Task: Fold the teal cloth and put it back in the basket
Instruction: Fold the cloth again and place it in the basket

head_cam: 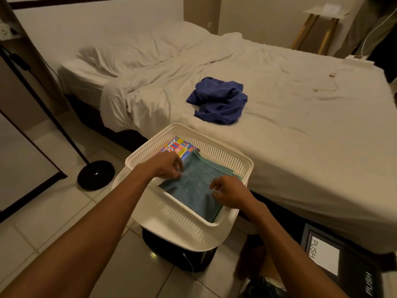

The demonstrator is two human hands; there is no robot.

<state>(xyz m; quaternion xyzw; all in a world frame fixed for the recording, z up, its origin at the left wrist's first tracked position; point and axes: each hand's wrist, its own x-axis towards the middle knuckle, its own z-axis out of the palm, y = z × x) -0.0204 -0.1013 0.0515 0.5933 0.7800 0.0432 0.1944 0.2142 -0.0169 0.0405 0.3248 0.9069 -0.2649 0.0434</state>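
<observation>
Inside the white slatted plastic basket [217, 147] lies the folded teal cloth [197, 181]: probably light, limp, best pinched at opposite edges. Left hand [169, 166] and right hand [229, 192] curl over it, grip unclear.

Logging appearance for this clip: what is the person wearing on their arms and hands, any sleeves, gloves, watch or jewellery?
No sleeves show: the left forearm and right forearm are bare down to the picture's lower edge. The left hand and right hand are ungloved. No watch, bracelet or ring is visible, though the hands are slightly blurred.
</observation>
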